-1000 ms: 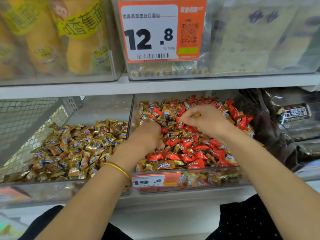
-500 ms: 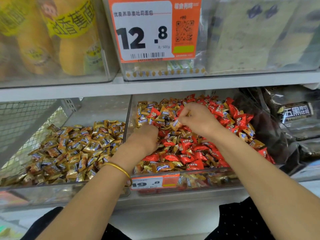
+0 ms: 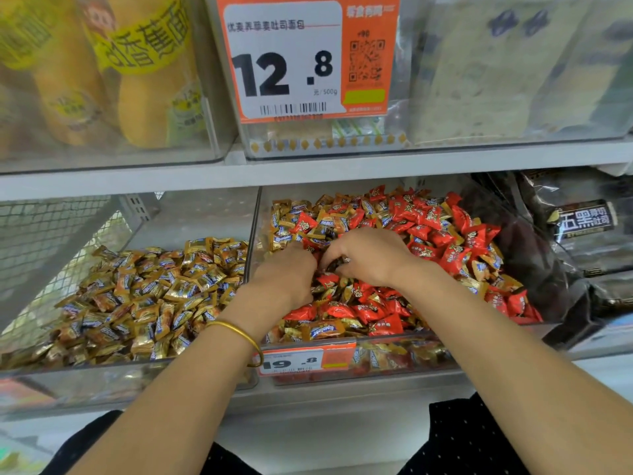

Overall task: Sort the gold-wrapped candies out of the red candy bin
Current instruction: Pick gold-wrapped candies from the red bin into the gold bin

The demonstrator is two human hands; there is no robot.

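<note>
The clear red candy bin (image 3: 404, 339) holds red-wrapped candies (image 3: 428, 234) mixed with gold-wrapped candies (image 3: 322, 329). Both hands are down in the middle of this pile, almost touching. My left hand (image 3: 287, 272), with a gold bangle on its wrist, is curled into a fist around gold-wrapped candies; its fingertips are hidden. Right beside it, my right hand (image 3: 371, 255) has its fingers curled and pinches a gold-wrapped candy (image 3: 337, 264) against the thumb.
A second clear bin (image 3: 113, 371) to the left holds only gold-wrapped candies (image 3: 144, 296). An orange 19.8 price tag (image 3: 301, 362) sits on the red bin's front. Dark snack bags (image 3: 575, 234) lie to the right. A shelf (image 3: 308, 171) with bread bins hangs close above.
My right hand came down and left from the back of the pile with a gold candy and now meets my left hand. The left hand shifted slightly deeper into the bin.
</note>
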